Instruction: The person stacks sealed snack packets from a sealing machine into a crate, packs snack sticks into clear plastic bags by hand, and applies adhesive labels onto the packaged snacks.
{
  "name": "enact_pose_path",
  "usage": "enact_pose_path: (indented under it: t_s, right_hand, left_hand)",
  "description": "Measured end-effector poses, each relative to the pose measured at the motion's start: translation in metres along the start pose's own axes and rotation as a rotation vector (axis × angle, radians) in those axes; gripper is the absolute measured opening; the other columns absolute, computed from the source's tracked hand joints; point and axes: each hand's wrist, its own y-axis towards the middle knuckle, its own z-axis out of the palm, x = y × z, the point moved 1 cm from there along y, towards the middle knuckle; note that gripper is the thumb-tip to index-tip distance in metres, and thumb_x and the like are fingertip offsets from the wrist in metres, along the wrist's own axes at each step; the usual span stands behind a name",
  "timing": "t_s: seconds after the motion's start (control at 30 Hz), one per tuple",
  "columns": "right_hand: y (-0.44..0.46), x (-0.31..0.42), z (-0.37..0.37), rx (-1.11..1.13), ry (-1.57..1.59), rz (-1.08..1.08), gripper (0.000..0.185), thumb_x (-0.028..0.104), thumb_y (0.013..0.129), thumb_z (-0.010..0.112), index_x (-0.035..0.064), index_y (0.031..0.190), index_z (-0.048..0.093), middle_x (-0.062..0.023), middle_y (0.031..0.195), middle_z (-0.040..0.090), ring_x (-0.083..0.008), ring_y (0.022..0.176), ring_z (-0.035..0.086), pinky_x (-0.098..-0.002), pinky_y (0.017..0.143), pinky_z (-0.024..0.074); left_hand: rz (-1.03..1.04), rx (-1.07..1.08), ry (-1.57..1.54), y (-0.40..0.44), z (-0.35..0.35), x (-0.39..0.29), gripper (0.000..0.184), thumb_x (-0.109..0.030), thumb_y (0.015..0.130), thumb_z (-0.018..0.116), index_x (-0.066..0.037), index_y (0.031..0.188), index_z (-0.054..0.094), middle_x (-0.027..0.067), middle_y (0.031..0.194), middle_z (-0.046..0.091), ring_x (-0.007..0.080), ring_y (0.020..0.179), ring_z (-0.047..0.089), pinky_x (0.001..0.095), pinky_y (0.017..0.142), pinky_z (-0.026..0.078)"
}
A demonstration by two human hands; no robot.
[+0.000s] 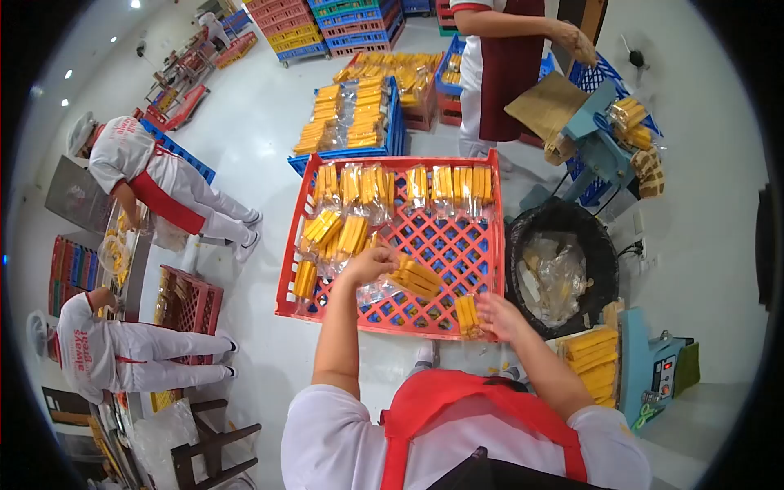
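A red lattice crate (500, 237) lies in front of me, with clear packs of yellow sticks (351, 186) in a row along its far side and more at its left. My left hand (373, 266) is closed on a pack of yellow sticks (416, 278) held over the crate's near middle. Near the crate's front right corner, my right hand (500, 317) is beside another yellow pack (468, 315); its fingers look spread, close to the pack's right edge.
A black-lined bin (523, 306) with plastic scraps stands right of the crate, near a blue sealing machine (645, 359). Blue crates (398, 131) with packs stand beyond. One person (510, 73) stands at the far right; two others (135, 159) work at a left table.
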Motion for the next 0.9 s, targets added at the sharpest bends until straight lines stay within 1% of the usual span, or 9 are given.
enact_pose_path:
  t_s: [0.13,0.17,0.27,0.33,0.37,0.43,0.57,0.7,0.9]
  right_hand:
    - [-0.020,0.037,0.031,0.483,0.315,0.145,0.061,0.055,0.081,0.037,0.0135,0.125,0.032,-0.0147,0.119,0.042,-0.0330,0.106,0.043,-0.0490,0.085,0.0356]
    - [-0.027,0.040,0.039,0.795,0.421,0.140,0.064,0.056,0.080,0.037,0.0131,0.127,0.029,-0.0138,0.122,0.040,-0.0338,0.109,0.042,-0.0504,0.087,0.0334]
    - [-0.057,0.046,0.074,0.765,0.585,0.067,0.065,0.054,0.080,0.039,0.0118,0.129,0.028,-0.0124,0.127,0.036,-0.0335,0.109,0.042,-0.0467,0.086,0.0359]
    - [-0.071,0.059,0.086,1.069,0.243,-0.141,0.060,0.051,0.079,0.044,0.0169,0.127,0.032,-0.0077,0.118,0.046,-0.0246,0.101,0.049,-0.0390,0.075,0.0441]
    - [-0.079,0.064,0.094,1.061,0.256,-0.147,0.060,0.051,0.079,0.044,0.0169,0.127,0.032,-0.0077,0.118,0.046,-0.0246,0.101,0.049,-0.0390,0.075,0.0441]
    - [-0.097,0.081,0.107,0.916,0.204,-0.419,0.060,0.043,0.077,0.052,0.0172,0.127,0.029,-0.0068,0.116,0.047,-0.0221,0.101,0.050,-0.0350,0.073,0.0454]
    - [-0.125,0.114,0.119,0.564,0.047,-0.855,0.061,0.019,0.077,0.058,0.0072,0.128,0.026,-0.0068,0.117,0.044,-0.0176,0.104,0.046,-0.0328,0.083,0.0411]
    - [-0.136,0.117,0.119,0.329,-0.222,-1.251,0.057,0.012,0.080,0.053,0.0013,0.127,0.024,-0.0106,0.123,0.038,-0.0176,0.110,0.042,-0.0324,0.090,0.0363]
    - [-0.157,0.118,0.117,0.583,0.289,-0.730,0.055,0.043,0.088,0.028,0.0054,0.128,0.025,-0.0112,0.122,0.041,-0.0241,0.110,0.043,-0.0357,0.089,0.0377]
  left_hand:
    - [0.247,0.427,-0.104,-0.054,-0.020,-0.120,0.009,-0.012,0.078,0.055,-0.004,0.081,0.058,-0.0014,0.076,0.057,0.0073,0.069,0.052,0.0211,0.063,0.042]
    - [0.292,0.423,-0.027,-0.061,-0.026,-0.141,0.009,-0.010,0.078,0.055,-0.003,0.082,0.058,-0.0011,0.076,0.057,0.0074,0.072,0.052,0.0221,0.066,0.042]
    - [0.379,0.264,0.216,-0.069,-0.031,-0.184,0.006,-0.006,0.076,0.054,-0.002,0.079,0.058,0.0005,0.078,0.057,0.0081,0.075,0.052,0.0243,0.069,0.042]
    - [0.670,0.014,0.377,-0.075,-0.026,-0.214,0.019,-0.013,0.074,0.058,-0.003,0.091,0.058,0.0092,0.088,0.056,0.0149,0.087,0.051,0.0287,0.075,0.041]
    - [0.668,0.030,0.377,-0.076,-0.017,-0.217,0.019,-0.013,0.074,0.058,-0.003,0.091,0.058,0.0092,0.088,0.056,0.0149,0.087,0.051,0.0287,0.075,0.041]
    - [0.971,-0.753,0.352,-0.077,-0.002,-0.230,0.039,-0.013,0.073,0.059,-0.007,0.111,0.049,0.0148,0.112,0.045,0.0192,0.101,0.044,0.0286,0.080,0.040]
    - [0.725,-0.465,-0.443,-0.095,0.059,-0.212,0.084,-0.012,0.073,0.059,-0.008,0.133,0.001,0.0175,0.130,0.022,0.0244,0.116,0.032,0.0309,0.090,0.035]
    - [0.713,-0.206,-0.703,-0.093,0.107,-0.204,0.084,0.001,0.072,0.057,-0.009,0.132,0.000,0.0131,0.126,0.030,0.0219,0.115,0.034,0.0332,0.092,0.034]
    - [0.872,0.115,-1.051,-0.088,0.097,-0.202,0.073,-0.001,0.073,0.057,-0.008,0.130,0.013,0.0084,0.123,0.036,0.0208,0.111,0.040,0.0314,0.091,0.035]
